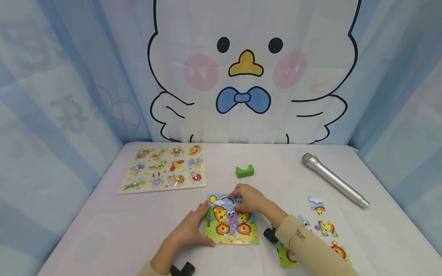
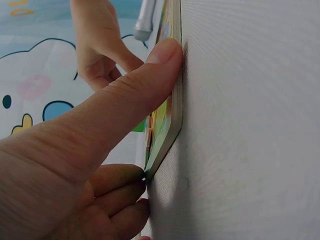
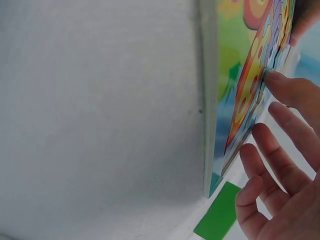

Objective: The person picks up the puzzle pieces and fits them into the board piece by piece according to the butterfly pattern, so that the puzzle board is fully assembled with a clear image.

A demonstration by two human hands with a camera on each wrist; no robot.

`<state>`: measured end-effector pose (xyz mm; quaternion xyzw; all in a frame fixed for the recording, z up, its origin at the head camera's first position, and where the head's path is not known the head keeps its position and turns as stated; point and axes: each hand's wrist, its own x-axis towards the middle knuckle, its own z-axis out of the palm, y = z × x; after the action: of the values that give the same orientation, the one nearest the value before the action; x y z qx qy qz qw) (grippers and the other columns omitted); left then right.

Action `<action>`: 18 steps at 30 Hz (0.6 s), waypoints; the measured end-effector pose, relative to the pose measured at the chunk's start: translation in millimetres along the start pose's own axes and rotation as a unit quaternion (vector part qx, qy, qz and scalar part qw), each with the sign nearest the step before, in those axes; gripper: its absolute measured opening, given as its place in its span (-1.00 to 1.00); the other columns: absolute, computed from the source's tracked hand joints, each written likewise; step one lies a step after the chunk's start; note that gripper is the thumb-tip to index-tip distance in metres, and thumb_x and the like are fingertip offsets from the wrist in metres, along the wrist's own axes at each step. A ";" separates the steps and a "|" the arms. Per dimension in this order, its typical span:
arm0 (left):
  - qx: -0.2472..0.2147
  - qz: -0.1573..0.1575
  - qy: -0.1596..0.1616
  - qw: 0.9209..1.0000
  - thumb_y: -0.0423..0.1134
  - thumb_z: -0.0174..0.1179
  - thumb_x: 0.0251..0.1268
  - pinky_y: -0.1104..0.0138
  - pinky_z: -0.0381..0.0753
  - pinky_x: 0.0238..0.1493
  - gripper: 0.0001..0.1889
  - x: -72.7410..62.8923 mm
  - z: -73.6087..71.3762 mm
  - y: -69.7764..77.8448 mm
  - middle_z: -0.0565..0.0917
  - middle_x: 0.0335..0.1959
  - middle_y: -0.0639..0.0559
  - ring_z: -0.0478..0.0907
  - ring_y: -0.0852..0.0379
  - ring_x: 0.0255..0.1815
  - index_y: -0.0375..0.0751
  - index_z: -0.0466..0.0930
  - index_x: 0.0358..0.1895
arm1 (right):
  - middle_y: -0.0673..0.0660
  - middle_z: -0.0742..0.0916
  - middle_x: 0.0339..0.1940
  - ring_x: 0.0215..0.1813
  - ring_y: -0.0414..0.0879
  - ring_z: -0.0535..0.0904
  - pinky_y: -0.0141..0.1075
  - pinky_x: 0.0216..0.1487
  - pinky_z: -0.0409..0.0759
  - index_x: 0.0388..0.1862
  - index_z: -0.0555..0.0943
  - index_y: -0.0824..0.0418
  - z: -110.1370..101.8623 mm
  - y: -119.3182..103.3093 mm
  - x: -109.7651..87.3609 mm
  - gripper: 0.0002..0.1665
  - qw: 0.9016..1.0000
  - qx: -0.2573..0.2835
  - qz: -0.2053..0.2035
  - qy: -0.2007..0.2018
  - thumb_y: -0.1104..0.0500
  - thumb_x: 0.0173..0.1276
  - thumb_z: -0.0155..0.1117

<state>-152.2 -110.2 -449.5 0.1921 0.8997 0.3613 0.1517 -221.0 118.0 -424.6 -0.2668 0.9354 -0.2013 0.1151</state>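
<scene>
A square butterfly jigsaw puzzle [image 1: 230, 234] in a shallow tray lies flat before me, its picture mostly covered with pieces. My left hand [image 1: 193, 226] is spread at its lower left corner, thumb against the near edge and fingertips along the left side. In the left wrist view the thumb [image 2: 162, 52] presses the tray's rim. Over the upper right of the picture, my right hand [image 1: 250, 198] touches the pieces with thumb and fingertips. In the right wrist view its fingers [image 3: 275, 155] are loosely bent and spread beside the far edge, the thumb tip on the surface.
Several loose jigsaw pieces [image 1: 317, 206] lie to the right, some partly behind my right sleeve [image 1: 307, 241]. Farther right is a silver microphone [image 1: 336, 182]. A green arch block [image 1: 244, 171] stands behind the puzzle. An insect puzzle board [image 1: 164, 168] lies back left.
</scene>
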 end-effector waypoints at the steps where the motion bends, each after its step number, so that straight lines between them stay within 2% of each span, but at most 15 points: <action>1: -0.001 -0.001 0.000 1.000 0.00 0.52 -0.38 -0.12 -0.12 0.35 0.14 -0.1 0.0 0.0 0.04 0.41 -0.27 -0.07 -0.22 0.40 -0.44 0.10 0.34 | -0.03 0.57 -0.28 -0.29 -0.18 0.41 -0.26 -0.19 0.49 -0.09 0.67 0.13 0.2 0.3 -0.3 -0.60 1.000 0.004 0.002 0.001 0.11 0.04 0.44; 10: -0.004 -0.006 -0.001 1.000 0.00 0.52 -0.38 -0.10 -0.13 0.36 0.14 -0.4 0.6 1.5 0.04 0.41 -0.26 -0.08 -0.21 0.41 -0.43 0.10 0.34 | 0.02 0.61 -0.26 -0.26 -0.12 0.47 -0.23 -0.20 0.49 -0.08 0.65 0.18 -2.0 2.1 -10.8 -0.59 0.999 0.040 -0.010 0.027 0.12 0.04 0.43; 18: 0.003 -0.005 0.007 1.000 0.02 0.53 -0.42 -0.10 -0.11 0.36 0.15 0.3 1.4 0.6 0.05 0.41 -0.25 -0.06 -0.20 0.41 -0.42 0.11 0.34 | 0.02 0.62 -0.23 -0.20 -0.09 0.49 -0.24 -0.19 0.50 -0.05 0.64 0.15 -9.2 11.6 -25.9 -0.55 0.997 0.058 0.001 0.055 0.09 0.03 0.44</action>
<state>-151.7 -108.8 -450.1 0.1854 0.9030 0.3587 0.1468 -207.7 144.0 -418.7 -0.2474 0.9274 -0.2695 0.0786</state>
